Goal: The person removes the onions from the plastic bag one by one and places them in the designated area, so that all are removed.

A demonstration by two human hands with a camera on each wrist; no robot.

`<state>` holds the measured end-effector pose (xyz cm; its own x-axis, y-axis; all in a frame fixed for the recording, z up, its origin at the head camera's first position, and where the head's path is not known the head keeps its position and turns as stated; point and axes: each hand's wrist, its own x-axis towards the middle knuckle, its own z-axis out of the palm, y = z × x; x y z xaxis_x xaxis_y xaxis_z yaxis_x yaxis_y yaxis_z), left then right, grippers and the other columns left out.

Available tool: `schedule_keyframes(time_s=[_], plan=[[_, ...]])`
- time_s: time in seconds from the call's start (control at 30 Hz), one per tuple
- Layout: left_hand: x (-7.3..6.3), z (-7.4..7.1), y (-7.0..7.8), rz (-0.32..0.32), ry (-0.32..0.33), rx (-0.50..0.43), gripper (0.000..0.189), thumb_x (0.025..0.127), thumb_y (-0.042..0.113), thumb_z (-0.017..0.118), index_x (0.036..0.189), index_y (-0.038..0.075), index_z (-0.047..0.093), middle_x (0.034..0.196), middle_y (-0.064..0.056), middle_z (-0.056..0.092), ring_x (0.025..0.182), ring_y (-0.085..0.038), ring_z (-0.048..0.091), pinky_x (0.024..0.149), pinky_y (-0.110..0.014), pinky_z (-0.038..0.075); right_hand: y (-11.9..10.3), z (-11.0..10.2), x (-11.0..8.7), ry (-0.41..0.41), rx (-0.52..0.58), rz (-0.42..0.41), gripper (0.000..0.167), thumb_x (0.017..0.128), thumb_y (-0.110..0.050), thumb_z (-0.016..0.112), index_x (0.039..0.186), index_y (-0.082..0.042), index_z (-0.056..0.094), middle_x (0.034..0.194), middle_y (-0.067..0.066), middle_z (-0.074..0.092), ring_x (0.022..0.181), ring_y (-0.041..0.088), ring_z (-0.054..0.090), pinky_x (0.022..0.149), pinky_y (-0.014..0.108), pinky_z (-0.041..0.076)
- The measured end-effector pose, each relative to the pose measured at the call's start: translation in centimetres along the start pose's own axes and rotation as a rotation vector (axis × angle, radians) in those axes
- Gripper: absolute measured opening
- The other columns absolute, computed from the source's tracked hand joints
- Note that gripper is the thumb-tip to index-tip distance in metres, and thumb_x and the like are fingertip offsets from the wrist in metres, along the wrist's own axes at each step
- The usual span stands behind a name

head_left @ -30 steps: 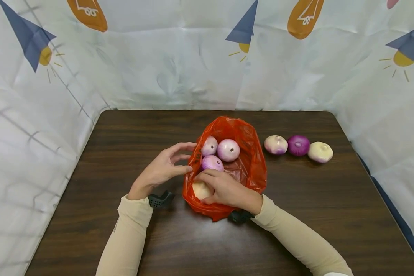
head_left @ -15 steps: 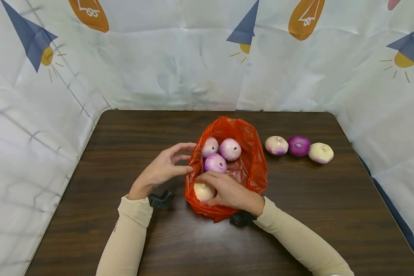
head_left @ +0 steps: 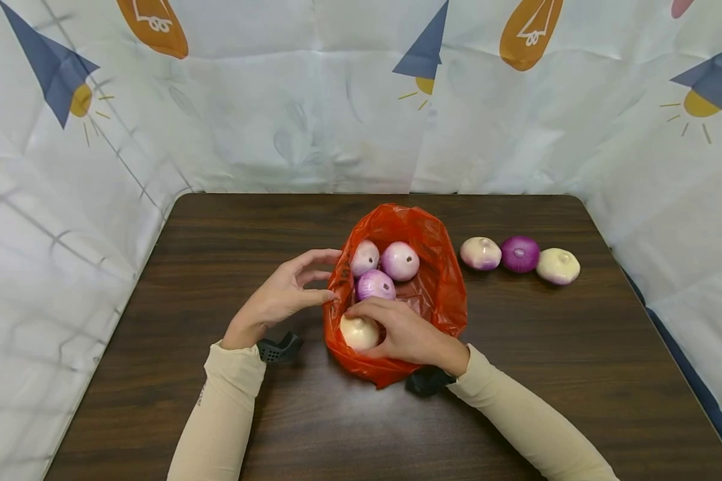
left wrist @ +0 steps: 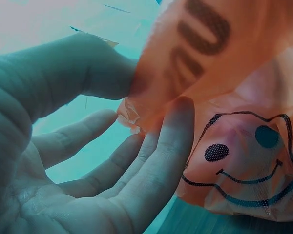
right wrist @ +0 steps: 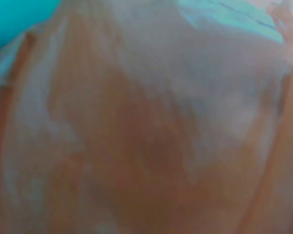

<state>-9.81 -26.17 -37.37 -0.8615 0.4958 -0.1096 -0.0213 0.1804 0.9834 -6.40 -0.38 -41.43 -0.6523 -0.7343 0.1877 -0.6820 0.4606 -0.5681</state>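
Note:
A red plastic bag [head_left: 445, 287] stands with its mouth spread on the table. My left hand [head_left: 283, 294] holds the bag's left rim between thumb and fingers; the left wrist view shows a smiling face printed on the bag [left wrist: 244, 195]. Inside the bag, my right hand [head_left: 412, 334] grips a pale peeled onion [head_left: 357, 333] near the front left, thumb and fingers curled round it. Just beyond it lie three purple-white onions, the nearest [head_left: 376, 285] close to my right fingers. Blurred bag plastic [right wrist: 151, 146] fills most of the right wrist view and hides that hand.
To the right of the bag, a row of three onions lies on the dark wooden table [head_left: 517, 401]: a white-purple one [head_left: 480, 254], a deep purple one [head_left: 520, 254] and a pale one [head_left: 557, 266]. A white printed cloth [head_left: 337, 120] hangs behind and beside the table.
My right hand and the pale onion have shifted slightly right within the bag, and more of the onion shows. My left hand has stayed at the rim.

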Motion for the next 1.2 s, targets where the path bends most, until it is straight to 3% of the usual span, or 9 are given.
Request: schedule_keyframes(time_s=[0.27,0.57,0.87,1.2], plan=[[-0.1,0.0,0.0,0.007,0.009,0.019,0.066,0.091,0.008,0.077,0.15,0.019,0.05,0.155,-0.005,0.05,0.133,-0.033,0.059,0.094,-0.031,0.059,0.0,-0.9,-0.4,0.009,0.023,0.006,0.052,0.083,-0.028,0.088,0.13,-0.018,0.067,0.13,-0.004,0.071,0.124,0.012,0.065,0.103,0.033,0.055],[-0.2,0.0,0.2,0.023,0.004,0.015,0.066,0.091,0.008,0.077,0.15,0.018,0.049,0.155,-0.007,0.049,0.132,-0.034,0.059,0.094,-0.029,0.058,0.4,-2.0,-0.9,0.088,0.07,0.034,0.056,0.077,-0.031,0.093,0.126,-0.021,0.069,0.128,-0.005,0.07,0.118,0.011,0.064,0.098,0.033,0.057],[-0.3,-0.1,0.2,0.03,0.001,0.022,0.067,0.091,0.008,0.077,0.151,0.018,0.049,0.156,-0.007,0.048,0.133,-0.035,0.058,0.094,-0.031,0.06,0.3,-3.3,-1.4,0.148,0.204,0.073,0.056,0.075,-0.024,0.094,0.125,-0.019,0.07,0.13,-0.001,0.068,0.117,0.015,0.066,0.087,0.028,0.062],[-0.4,-0.2,0.2,0.029,-0.003,0.028,0.066,0.091,0.009,0.077,0.151,0.019,0.049,0.156,-0.007,0.048,0.134,-0.035,0.057,0.096,-0.033,0.059,0.8,-4.7,-2.0,0.224,0.246,0.093,0.058,0.073,-0.022,0.096,0.125,-0.018,0.07,0.131,0.001,0.07,0.12,0.018,0.065,0.098,0.04,0.06]])
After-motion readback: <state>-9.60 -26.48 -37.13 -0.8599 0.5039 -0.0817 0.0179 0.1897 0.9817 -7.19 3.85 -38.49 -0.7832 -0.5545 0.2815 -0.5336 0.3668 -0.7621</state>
